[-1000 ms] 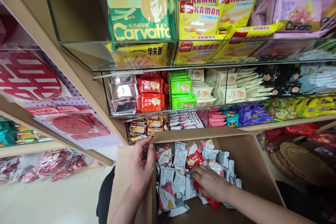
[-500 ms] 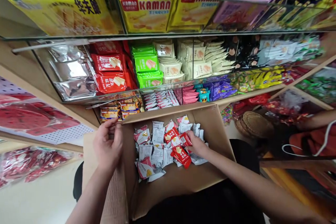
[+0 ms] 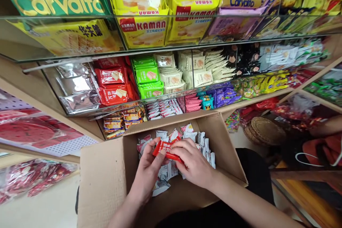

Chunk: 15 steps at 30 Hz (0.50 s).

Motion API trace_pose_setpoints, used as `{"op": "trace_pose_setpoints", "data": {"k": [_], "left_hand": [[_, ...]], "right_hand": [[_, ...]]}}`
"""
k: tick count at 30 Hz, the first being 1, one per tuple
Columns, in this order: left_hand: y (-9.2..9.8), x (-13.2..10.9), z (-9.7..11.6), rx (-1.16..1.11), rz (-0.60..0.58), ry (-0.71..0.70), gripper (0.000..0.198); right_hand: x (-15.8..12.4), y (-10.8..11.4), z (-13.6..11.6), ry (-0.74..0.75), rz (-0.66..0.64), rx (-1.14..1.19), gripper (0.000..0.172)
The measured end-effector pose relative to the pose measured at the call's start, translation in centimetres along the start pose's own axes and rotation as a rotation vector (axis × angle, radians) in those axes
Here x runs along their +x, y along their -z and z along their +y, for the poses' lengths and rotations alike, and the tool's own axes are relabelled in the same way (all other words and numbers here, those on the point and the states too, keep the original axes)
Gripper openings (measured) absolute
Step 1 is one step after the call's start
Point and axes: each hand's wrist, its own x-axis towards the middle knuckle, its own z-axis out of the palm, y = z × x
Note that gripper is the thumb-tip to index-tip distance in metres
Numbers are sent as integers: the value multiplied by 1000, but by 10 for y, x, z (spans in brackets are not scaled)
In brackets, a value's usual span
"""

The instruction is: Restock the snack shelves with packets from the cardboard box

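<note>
At the left, a bare flap (image 3: 103, 181) of the open brown cardboard box (image 3: 224, 142) folds outward, and near it the left hand (image 3: 148, 171) pinches one end of some small, shiny red plastic snack packets (image 3: 175, 157) between thumb and fingers. Over the middle of the box, above a loose pile of small white and pink wrapped packets (image 3: 207, 151), the right hand (image 3: 195, 164) curls its fingers over the other end of the red ones, while farther right, well apart from both hands, lie round brown woven trays (image 3: 264, 131).
</note>
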Motion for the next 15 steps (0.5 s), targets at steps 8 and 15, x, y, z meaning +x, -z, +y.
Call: {"op": "trace_pose_setpoints", "data": {"k": [8, 15], "left_hand": [[9, 2, 12, -86, -55, -137, 59], [18, -1, 11, -36, -32, -180, 49]], "right_hand": [[4, -12, -4, -538, 106, 755, 42], [11, -13, -7, -480, 56, 496, 25]]}}
